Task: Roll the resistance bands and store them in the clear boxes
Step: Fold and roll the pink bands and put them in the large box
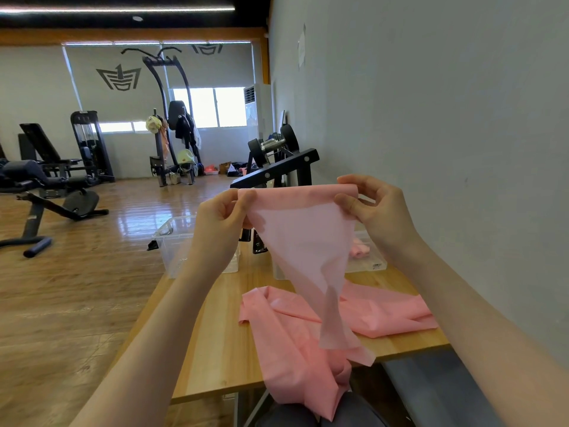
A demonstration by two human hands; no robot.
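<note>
Above the wooden surface (215, 349), left hand (220, 217) pinching one top corner of the pink resistance band (303, 241), fingers curled onto it; right hand (374, 208) pinching the other corner likewise, apparently stretching the end flat and taut for a tidy first roll. Trailing down onto the surface, bunching there. Waiting behind: left clear box (172, 241), and right clear box (369, 260) holding something pink.

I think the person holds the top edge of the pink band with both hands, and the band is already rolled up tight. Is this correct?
Not quite. In the head view the left hand and the right hand do pinch the top edge of the pink band, but the band is not rolled: it hangs down flat and loose onto the wooden table.
</note>
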